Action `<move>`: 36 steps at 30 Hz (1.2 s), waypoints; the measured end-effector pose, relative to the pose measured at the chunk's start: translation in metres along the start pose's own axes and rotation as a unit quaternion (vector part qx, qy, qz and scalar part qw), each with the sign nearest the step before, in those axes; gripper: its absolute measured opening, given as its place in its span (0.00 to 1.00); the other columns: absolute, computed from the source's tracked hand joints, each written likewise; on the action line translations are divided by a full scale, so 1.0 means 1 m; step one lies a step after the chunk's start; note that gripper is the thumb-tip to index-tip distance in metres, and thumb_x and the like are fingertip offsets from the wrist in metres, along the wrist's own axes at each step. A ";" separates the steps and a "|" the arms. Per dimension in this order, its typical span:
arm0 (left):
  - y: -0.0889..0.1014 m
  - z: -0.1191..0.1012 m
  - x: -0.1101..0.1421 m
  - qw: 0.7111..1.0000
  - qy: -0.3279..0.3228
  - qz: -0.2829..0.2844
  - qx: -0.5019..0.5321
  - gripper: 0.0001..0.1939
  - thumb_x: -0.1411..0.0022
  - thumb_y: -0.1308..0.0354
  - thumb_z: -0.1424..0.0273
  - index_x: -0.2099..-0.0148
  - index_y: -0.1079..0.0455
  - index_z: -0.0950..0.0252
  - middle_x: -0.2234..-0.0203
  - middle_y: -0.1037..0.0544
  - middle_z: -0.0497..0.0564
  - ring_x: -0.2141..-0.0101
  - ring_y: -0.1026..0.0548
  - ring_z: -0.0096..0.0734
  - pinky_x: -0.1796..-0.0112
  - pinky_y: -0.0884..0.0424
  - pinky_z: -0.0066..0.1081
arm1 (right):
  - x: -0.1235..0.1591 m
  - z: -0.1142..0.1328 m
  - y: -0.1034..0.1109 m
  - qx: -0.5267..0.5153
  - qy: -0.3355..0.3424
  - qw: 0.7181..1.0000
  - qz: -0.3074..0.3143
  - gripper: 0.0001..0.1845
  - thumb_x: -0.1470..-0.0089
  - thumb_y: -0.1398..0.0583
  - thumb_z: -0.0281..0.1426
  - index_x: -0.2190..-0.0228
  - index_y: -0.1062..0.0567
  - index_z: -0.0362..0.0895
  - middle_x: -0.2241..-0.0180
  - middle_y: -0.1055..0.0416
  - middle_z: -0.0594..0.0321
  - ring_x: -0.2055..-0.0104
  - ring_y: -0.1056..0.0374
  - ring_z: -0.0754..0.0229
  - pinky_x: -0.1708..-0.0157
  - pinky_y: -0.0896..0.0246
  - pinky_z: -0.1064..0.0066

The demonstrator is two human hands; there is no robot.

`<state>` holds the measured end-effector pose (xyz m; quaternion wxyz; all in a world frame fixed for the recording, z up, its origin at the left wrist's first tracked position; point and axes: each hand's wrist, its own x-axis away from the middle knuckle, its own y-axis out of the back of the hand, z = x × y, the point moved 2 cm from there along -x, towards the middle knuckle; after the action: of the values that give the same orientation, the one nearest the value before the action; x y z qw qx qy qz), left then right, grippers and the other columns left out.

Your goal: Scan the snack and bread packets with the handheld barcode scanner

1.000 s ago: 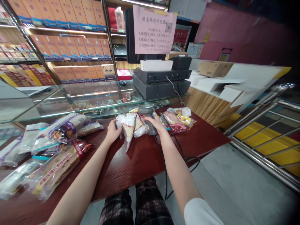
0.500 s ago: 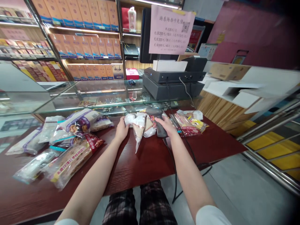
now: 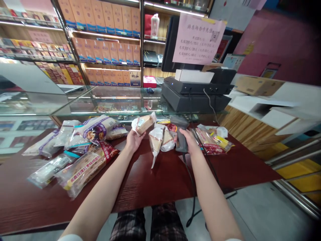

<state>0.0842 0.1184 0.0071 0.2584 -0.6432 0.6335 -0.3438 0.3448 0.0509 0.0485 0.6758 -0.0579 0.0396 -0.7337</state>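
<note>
My left hand [image 3: 134, 141] is closed around a wrapped piece of bread [image 3: 143, 124], lifted and tilted over the counter. In my right hand [image 3: 188, 140] is a dark grey barcode scanner [image 3: 181, 142], its cable running down past the table edge. Between the hands lie two wrapped wedge-shaped snacks with striped edges, a nearer one [image 3: 155, 139] and one beside it [image 3: 167, 140]. A small red-and-yellow package [image 3: 172, 127] sits behind them, partly hidden by the scanner.
Bagged breads [image 3: 86, 167] and purple-white bags [image 3: 100, 129] are heaped at the left of the dark red table [image 3: 150, 187]. More packages [image 3: 210, 139] lie to the right. Behind stand a glass display case [image 3: 120, 97], a cash drawer [image 3: 185, 98] and a monitor with a pink sign [image 3: 199, 40].
My left hand has raised the wrapped bread up and left, away from the two wedge snacks. The scanner stays in my right hand. The view has shifted left.
</note>
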 end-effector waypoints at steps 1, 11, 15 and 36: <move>-0.001 0.000 0.002 1.000 0.017 0.007 0.014 0.15 0.45 0.52 0.77 0.57 0.29 0.65 0.58 0.21 0.54 0.59 0.23 0.33 0.58 0.25 0.34 | 0.001 0.000 -0.002 0.004 -0.003 1.000 0.014 0.24 0.53 0.38 0.50 0.62 0.23 0.44 0.81 0.27 0.63 0.81 0.34 0.58 0.81 0.41 0.68; 0.002 -0.014 0.003 0.993 0.072 0.050 0.074 0.10 0.44 0.50 0.78 0.62 0.30 0.66 0.72 0.23 0.50 0.74 0.27 0.25 0.68 0.26 0.27 | 0.005 0.001 -0.016 0.046 0.018 0.996 0.069 0.24 0.51 0.38 0.49 0.57 0.24 0.48 0.81 0.29 0.65 0.81 0.38 0.59 0.77 0.42 0.65; 0.002 -0.015 0.003 0.988 0.099 0.040 0.109 0.10 0.36 0.53 0.73 0.61 0.30 0.67 0.74 0.24 0.50 0.74 0.25 0.25 0.69 0.25 0.24 | 0.006 0.002 -0.017 0.037 0.019 0.996 0.076 0.23 0.51 0.38 0.49 0.58 0.24 0.48 0.81 0.29 0.65 0.81 0.39 0.60 0.77 0.43 0.66; 0.000 -0.010 0.008 0.982 0.162 0.070 0.064 0.21 0.30 0.53 0.55 0.52 0.29 0.67 0.66 0.20 0.56 0.69 0.22 0.29 0.68 0.24 0.27 | 0.002 -0.002 -0.015 0.043 0.028 0.996 0.070 0.20 0.51 0.39 0.50 0.65 0.25 0.48 0.84 0.32 0.66 0.82 0.40 0.60 0.80 0.45 0.68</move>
<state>0.0764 0.1115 0.0144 0.2163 -0.5155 0.6869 -0.4644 0.3294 0.0499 0.0485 0.7257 -0.0054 0.0313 -0.6873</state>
